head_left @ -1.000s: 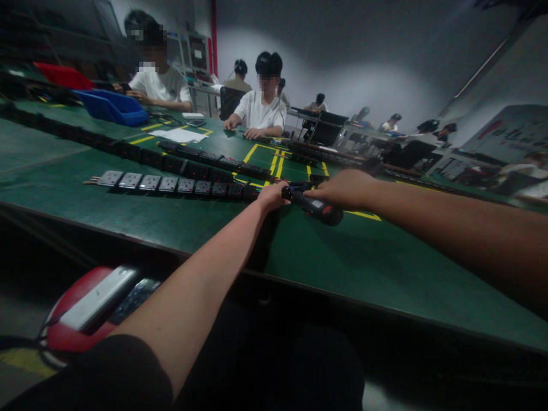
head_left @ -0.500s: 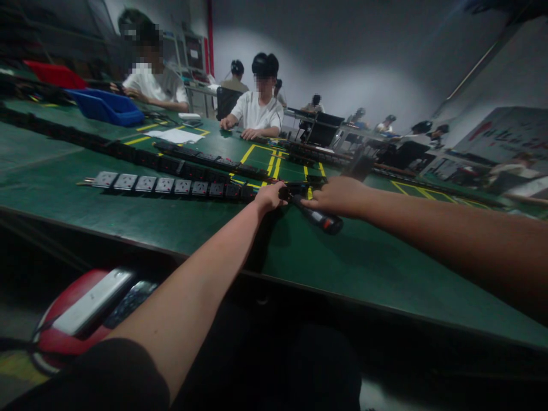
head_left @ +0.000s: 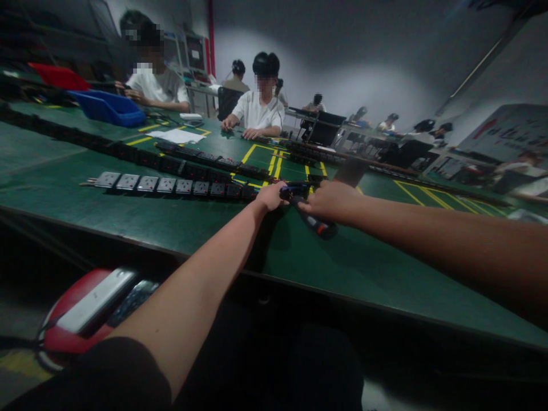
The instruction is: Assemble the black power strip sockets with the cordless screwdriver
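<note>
My left hand [head_left: 270, 196] is closed around the dark right end of a long socket strip [head_left: 175, 186], whose grey square outlets face up toward the left. My right hand [head_left: 331, 200] wraps round a black pistol-shaped power driver [head_left: 319, 224] with an orange mark on its thick rear end. A dark blurred block [head_left: 351, 171], apparently the driver's base, sticks out beyond the hand. The driver's front points at the strip's end beside my left fingers. Whether its tip touches the strip is hidden.
More dark socket strips [head_left: 128, 153] lie across the green table [head_left: 363, 285], which has yellow tape lines. A blue bin [head_left: 113, 108], a red bin [head_left: 60, 76] and paper [head_left: 177, 136] are farther back. Co-workers [head_left: 259, 111] sit opposite. A red stool [head_left: 77, 337] holds a white object at lower left.
The driver's rear end has swung slightly left and down, and its dark base has dipped a little. My left hand keeps its hold on the strip.
</note>
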Tool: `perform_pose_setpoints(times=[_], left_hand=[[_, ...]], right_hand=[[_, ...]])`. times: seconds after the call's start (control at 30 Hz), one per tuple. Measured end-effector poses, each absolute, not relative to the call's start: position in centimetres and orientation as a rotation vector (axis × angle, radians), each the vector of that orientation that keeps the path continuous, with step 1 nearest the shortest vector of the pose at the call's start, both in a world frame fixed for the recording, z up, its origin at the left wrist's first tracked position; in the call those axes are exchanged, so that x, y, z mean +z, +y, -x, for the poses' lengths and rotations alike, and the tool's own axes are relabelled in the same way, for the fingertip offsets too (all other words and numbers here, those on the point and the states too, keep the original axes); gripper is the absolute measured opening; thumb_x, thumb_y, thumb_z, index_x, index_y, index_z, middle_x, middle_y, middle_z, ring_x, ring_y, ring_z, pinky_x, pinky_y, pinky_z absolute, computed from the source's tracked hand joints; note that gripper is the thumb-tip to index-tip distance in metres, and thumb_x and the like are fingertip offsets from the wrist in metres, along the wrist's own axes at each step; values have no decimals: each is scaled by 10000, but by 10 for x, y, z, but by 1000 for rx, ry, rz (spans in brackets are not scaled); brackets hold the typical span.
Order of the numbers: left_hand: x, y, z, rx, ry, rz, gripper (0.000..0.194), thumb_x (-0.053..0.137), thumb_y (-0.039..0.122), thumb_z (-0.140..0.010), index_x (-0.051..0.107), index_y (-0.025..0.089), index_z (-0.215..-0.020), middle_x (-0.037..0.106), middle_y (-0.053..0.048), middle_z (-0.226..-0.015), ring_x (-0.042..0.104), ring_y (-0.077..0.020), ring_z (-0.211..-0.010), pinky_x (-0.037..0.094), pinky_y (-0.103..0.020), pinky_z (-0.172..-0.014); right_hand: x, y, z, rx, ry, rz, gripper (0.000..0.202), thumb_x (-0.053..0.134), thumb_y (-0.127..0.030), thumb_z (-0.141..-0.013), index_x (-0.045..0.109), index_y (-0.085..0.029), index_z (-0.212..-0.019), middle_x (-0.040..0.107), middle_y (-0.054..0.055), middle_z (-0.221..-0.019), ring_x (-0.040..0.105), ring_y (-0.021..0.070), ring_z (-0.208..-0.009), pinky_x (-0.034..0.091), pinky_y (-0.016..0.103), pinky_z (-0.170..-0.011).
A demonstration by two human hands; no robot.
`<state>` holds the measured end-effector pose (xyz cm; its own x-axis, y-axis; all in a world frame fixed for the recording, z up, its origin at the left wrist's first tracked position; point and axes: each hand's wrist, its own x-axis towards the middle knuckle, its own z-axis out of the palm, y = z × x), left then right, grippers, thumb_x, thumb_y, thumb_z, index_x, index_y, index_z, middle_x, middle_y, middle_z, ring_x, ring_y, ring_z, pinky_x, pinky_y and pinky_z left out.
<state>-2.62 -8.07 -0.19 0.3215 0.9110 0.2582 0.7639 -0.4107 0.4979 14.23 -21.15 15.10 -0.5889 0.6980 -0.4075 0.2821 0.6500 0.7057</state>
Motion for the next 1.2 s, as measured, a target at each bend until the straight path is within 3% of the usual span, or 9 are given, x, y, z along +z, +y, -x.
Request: perform_pose_setpoints(times=[0.3,0.63,1.2], left_hand=[[0,-83,25,730,1522,-2294,569,808,402,-805,615,292,-1328,764,-65,-1254,703,-276,-1161,523,-354,-1012],[-6,-78,25,784,1514,-2288,627,820,428,-784,606,289,-1356,768,-73,-1240,704,-289,-1163,518,-362,-1005],[-2,-84,25,781,1525,-2295,597,822,407,-776,616,285,-1323,769,-70,-1218,701,-297,-1174,512,-366,-1016]], right_hand=[[150,-222,-133,743,2146,-806,441,488,-102,-1023,606,-168,-1443,768,140,-1045,663,231,-854,348,372,-699],[141,-245,-139,748,2202,-882,614,528,-71,-953,495,-183,-1556,744,151,-1084,676,233,-819,372,350,-632],[134,-243,-152,713,2268,-891,613,593,-65,-940,531,-189,-1538,740,137,-1060,666,212,-782,362,337,-623]])
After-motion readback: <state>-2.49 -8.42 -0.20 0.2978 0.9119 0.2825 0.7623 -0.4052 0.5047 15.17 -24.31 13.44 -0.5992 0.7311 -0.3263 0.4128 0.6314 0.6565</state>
